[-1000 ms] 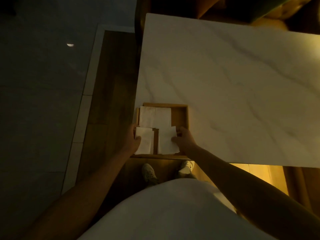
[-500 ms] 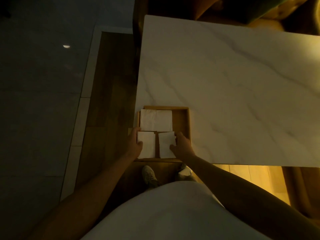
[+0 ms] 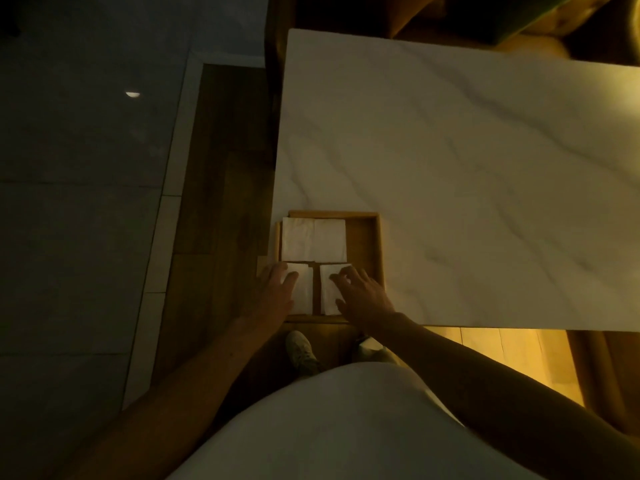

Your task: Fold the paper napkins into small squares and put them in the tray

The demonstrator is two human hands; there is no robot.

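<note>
Now that their edges are released, the two near napkins (image 3: 304, 296) lie flat in the tray (image 3: 378, 244); left hand (image 3: 273, 293) and right hand (image 3: 362, 295) press them, fingers spread: placement seemingly complete.

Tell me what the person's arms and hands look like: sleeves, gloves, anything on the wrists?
The left hand and right hand are bare: no gloves, and no ring or watch that shows in this dim light. The left forearm and right forearm carry no sleeve anywhere in view. The torso wears a light-coloured top.
</note>
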